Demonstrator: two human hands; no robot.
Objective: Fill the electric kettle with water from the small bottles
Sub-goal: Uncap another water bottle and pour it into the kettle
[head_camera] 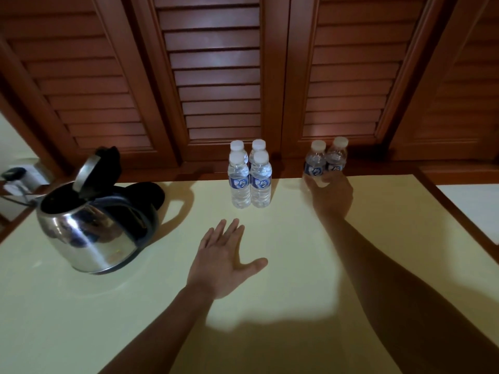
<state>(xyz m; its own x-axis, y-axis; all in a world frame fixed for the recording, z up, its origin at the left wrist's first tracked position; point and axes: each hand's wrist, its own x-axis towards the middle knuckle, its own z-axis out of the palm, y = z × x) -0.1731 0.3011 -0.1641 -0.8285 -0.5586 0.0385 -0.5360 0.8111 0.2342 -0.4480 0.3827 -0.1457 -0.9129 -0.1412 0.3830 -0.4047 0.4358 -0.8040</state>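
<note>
The electric kettle (93,225) stands at the left of the frame on the pale yellow surface (270,292), its steel body shining and its lid (87,172) tipped up so the dark inside shows; its black handle arches on the side toward the middle of the frame. Just behind it lies a black round base (152,193). At the upper middle, near the far edge of the surface, four small bottles (249,179) with white caps and blue labels stand upright in a tight square, touching one another. To their right, well apart from them, two more bottles (325,160) stand side by side at the far edge. The right hand (330,195) reaches to this pair, its grip curled around the lower part of the nearer one, fingers touching the plastic; whether it is clamped firmly cannot be told. The left hand (225,261) hovers low over the middle of the surface, its grip spread apart, palm down, holding nothing. Behind everything run dark wooden louvred doors (216,71) across the top of the frame.
</note>
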